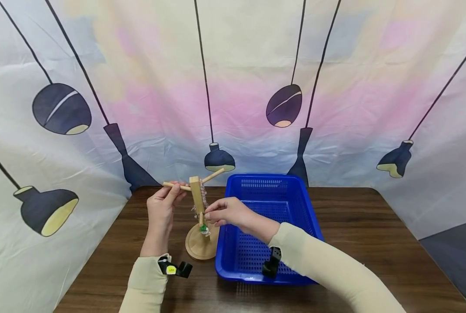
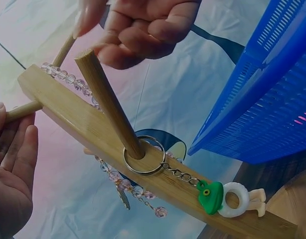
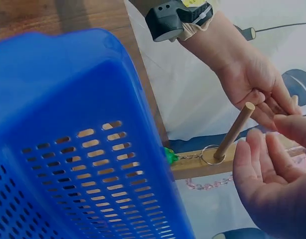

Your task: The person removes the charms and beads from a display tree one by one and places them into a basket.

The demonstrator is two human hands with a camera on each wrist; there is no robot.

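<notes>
A wooden peg stand (image 1: pixel 197 195) rises from a round base on the table. My left hand (image 1: pixel 162 211) pinches its upper left peg (image 1: pixel 184 188) between thumb and fingers. Around the foot of the front peg (image 2: pixel 110 104) sits the metal ring of a keychain (image 2: pixel 211 197), with a green frog-like head, white ring body and small legs hanging along the post. Pink and clear beaded bracelets (image 2: pixel 76 83) hang behind the post. Close to the front peg's tip, my right hand (image 1: pixel 231 212) has loosely bent fingers, and I see nothing held in it.
A blue plastic basket (image 1: pixel 222 263) with slotted walls stands just right of the stand, under my right forearm. The dark wooden table (image 1: pixel 358 243) extends to the right. A cloth printed with hanging lamps (image 1: pixel 248 52) covers the wall behind.
</notes>
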